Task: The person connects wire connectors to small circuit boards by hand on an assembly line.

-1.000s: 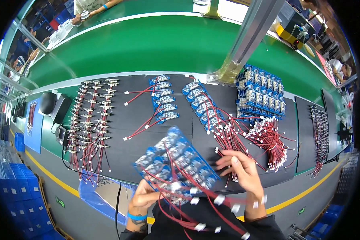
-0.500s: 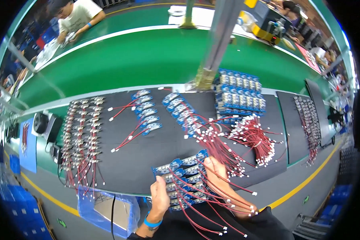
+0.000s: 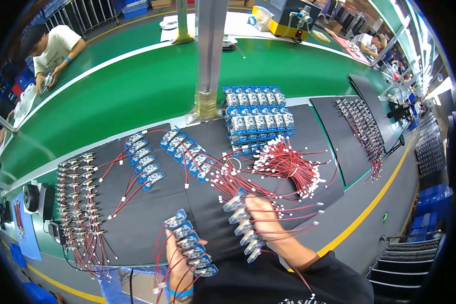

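Observation:
My left hand [image 3: 173,259] is closed on a strip of small blue circuit boards [image 3: 191,245], with red wires hanging beside the wrist. A second circuit board strip [image 3: 244,226] is in my right hand [image 3: 262,215], its red wires with white plugs trailing to the right over the forearm. The two strips are apart, both above the near edge of the black mat [image 3: 152,223]. Beyond them lie another wired strip of boards [image 3: 145,164] and a strip partly under wires [image 3: 180,147]. Right of these sits a bundle of red wires [image 3: 291,164] with white plugs.
A tall stack of blue board panels [image 3: 258,119] stands behind the wire bundle, right of a metal post [image 3: 207,61]. Rows of wired metal parts [image 3: 78,202] cover the mat's left end; similar rows [image 3: 362,126] lie far right. Across the green bench [image 3: 116,96] sits another person [image 3: 55,53].
The board panel held between both hands is now two separate strips, one in each hand. My hands have moved apart. The whole view has shifted, so the bench things appear further left.

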`<state>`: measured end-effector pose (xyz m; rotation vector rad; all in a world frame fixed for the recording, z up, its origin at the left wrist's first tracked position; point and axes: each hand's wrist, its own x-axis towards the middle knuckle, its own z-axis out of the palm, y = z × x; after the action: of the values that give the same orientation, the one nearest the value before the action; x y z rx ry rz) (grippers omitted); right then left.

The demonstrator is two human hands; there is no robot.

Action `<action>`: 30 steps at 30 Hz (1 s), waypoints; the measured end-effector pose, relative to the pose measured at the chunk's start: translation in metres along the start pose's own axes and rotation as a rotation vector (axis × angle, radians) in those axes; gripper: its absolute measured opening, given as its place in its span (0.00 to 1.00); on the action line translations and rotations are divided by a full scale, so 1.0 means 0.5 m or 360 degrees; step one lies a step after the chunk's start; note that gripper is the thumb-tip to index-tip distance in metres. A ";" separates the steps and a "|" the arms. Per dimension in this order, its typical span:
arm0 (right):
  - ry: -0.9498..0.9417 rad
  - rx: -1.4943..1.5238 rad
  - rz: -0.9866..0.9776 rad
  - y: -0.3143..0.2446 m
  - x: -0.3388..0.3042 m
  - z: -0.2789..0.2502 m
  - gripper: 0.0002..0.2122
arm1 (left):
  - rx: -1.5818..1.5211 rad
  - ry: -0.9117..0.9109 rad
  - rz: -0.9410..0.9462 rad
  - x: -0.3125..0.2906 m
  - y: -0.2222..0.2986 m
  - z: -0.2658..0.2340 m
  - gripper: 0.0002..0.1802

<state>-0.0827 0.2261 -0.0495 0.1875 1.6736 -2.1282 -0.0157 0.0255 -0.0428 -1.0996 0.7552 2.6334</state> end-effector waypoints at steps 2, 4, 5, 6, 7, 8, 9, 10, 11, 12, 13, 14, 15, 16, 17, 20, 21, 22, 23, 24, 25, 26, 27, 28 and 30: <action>0.0240 0.0073 -0.0094 -0.057 -0.006 -0.034 0.11 | 0.0123 -0.0119 -0.0069 0.011 0.010 -0.059 0.25; 0.0467 0.0196 -0.0114 -0.125 -0.004 -0.048 0.10 | 0.0242 0.0002 0.0229 -0.016 0.013 -0.016 0.24; 0.0569 0.0279 -0.0124 -0.147 -0.003 -0.061 0.10 | 0.0348 -0.0010 0.0287 -0.016 0.014 -0.013 0.24; 0.0729 0.0179 -0.0266 -0.148 0.004 -0.081 0.10 | 0.0279 0.0002 0.0230 -0.008 0.010 -0.012 0.24; 0.0878 0.0076 -0.0398 -0.140 0.012 -0.100 0.11 | 0.0348 -0.0168 0.0204 0.001 0.008 -0.011 0.22; 0.0918 0.0096 -0.0284 -0.134 0.008 -0.114 0.11 | 0.0416 -0.0228 0.0203 -0.001 0.004 0.000 0.20; 0.0580 0.0242 -0.0155 -0.138 -0.005 -0.114 0.11 | 0.0484 -0.0276 0.0210 0.000 0.001 0.024 0.19; 0.0493 0.0276 -0.0056 -0.133 -0.011 -0.101 0.11 | 0.0472 -0.0297 0.0219 0.007 -0.009 0.039 0.18; 0.0406 0.0310 0.0043 -0.124 -0.014 -0.085 0.11 | 0.0441 -0.0342 0.0183 0.006 -0.013 0.053 0.17; 0.0232 0.0214 0.0010 -0.107 -0.012 -0.078 0.12 | 0.0485 -0.0358 0.0136 0.013 -0.019 0.053 0.17; 0.0186 0.0151 0.0011 -0.061 -0.003 -0.090 0.11 | 0.0531 -0.0390 0.0089 0.024 -0.024 0.053 0.17; 0.0118 0.0179 0.0043 -0.034 -0.009 -0.093 0.11 | 0.0500 -0.0472 0.0075 0.026 -0.031 0.060 0.17; 0.0049 0.0210 0.0076 -0.019 -0.008 -0.084 0.10 | 0.0487 -0.0509 0.0195 0.032 -0.043 0.068 0.15; -0.0025 0.0254 0.0109 -0.025 -0.011 -0.063 0.10 | 0.0546 -0.0523 0.0192 0.035 -0.048 0.067 0.15; -0.0095 0.0297 0.0139 -0.033 -0.015 -0.044 0.10 | 0.0605 -0.0541 0.0186 0.037 -0.055 0.064 0.14; -0.0077 0.0215 0.0170 -0.010 -0.020 -0.042 0.08 | 0.0908 -0.0570 0.0325 0.036 -0.074 0.069 0.14; -0.0063 0.0178 0.0120 -0.009 -0.022 -0.042 0.08 | 0.1029 -0.0597 0.0397 0.041 -0.084 0.064 0.14; -0.0048 0.0178 0.0112 -0.015 -0.024 -0.040 0.08 | 0.1071 -0.0618 0.0412 0.039 -0.086 0.063 0.14; -0.0054 0.0262 0.0130 -0.025 -0.027 -0.036 0.08 | 0.1075 -0.0633 0.0406 0.042 -0.090 0.067 0.14; -0.0058 0.0345 0.0144 -0.032 -0.029 -0.036 0.08 | 0.1061 -0.0594 0.0550 0.047 -0.097 0.074 0.14; -0.0043 0.0345 0.0131 -0.032 -0.030 -0.041 0.08 | 0.1045 -0.0554 0.0695 0.050 -0.102 0.081 0.14; -0.0048 0.0274 0.0062 -0.028 -0.031 -0.046 0.09 | 0.0980 -0.0516 0.0708 0.045 -0.101 0.091 0.14; -0.0045 0.0205 -0.0007 -0.024 -0.034 -0.053 0.09 | 0.0985 -0.0540 0.0700 0.043 -0.100 0.096 0.14; -0.0064 0.0230 0.0014 -0.023 -0.037 -0.061 0.10 | 0.1000 -0.0539 0.0660 0.042 -0.099 0.098 0.14; 0.0028 0.0163 -0.0034 -0.033 -0.040 -0.057 0.09 | 0.1017 -0.0564 0.0559 0.041 -0.098 0.097 0.14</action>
<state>-0.0757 0.2611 -0.0348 0.2199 1.5840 -2.2362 -0.0423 0.0924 -0.0470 -0.3399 1.6520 2.4232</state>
